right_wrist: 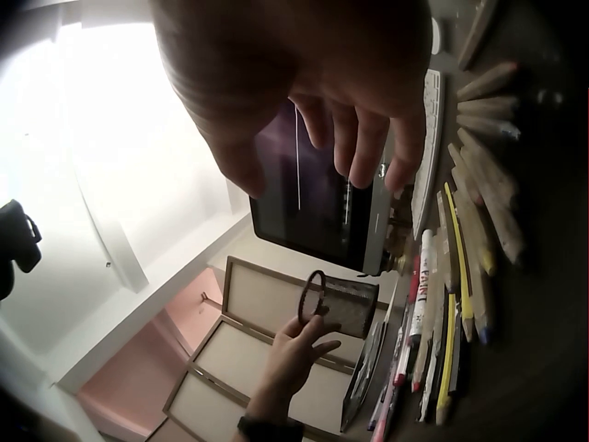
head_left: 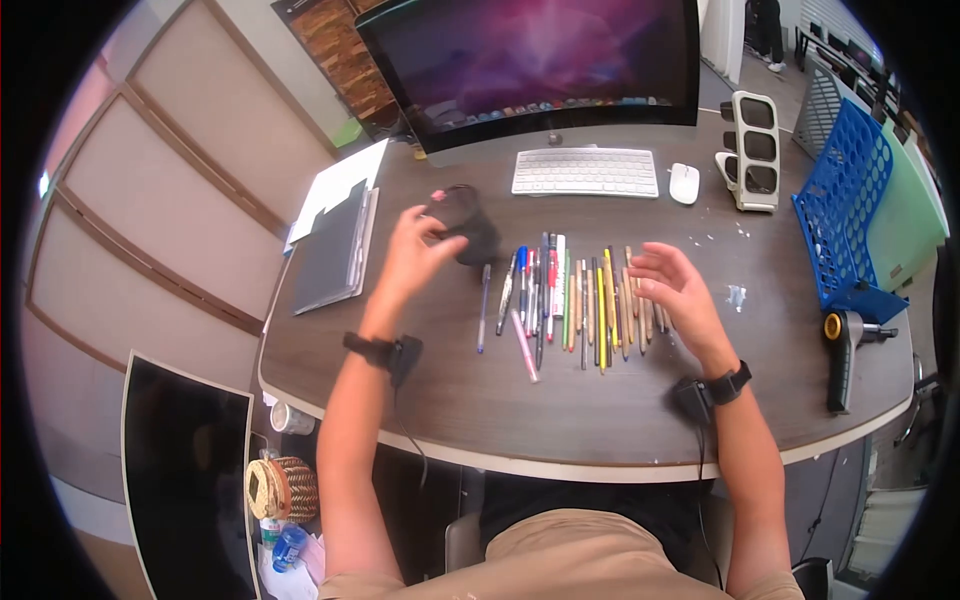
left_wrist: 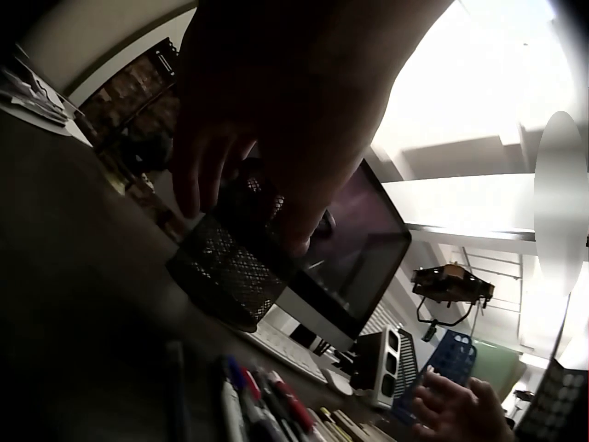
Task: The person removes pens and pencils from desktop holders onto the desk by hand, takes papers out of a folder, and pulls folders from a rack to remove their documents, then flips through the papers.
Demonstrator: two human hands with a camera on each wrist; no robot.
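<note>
A black mesh pen cup (left_wrist: 230, 272) is on the left part of the desk, blurred in the head view. My left hand (head_left: 412, 255) grips it near its rim, thumb on one side and fingers on the other. Right of the cup lies a spread row of pens (head_left: 537, 290) and pencils (head_left: 603, 305). Among them are a white paint marker (right_wrist: 421, 290) with red on it and a pink pen (head_left: 524, 347) at an angle. My right hand (head_left: 680, 290) hovers by the right end of the row, fingers loosely bent and holding nothing.
Behind the row are a white keyboard (head_left: 585, 172), a mouse (head_left: 684, 184) and a monitor (head_left: 540, 70). A dark folder (head_left: 330, 250) lies at the left edge. On the right stand a white three-slot holder (head_left: 755, 150), a blue file rack (head_left: 840, 200) and a black handheld device (head_left: 843, 360).
</note>
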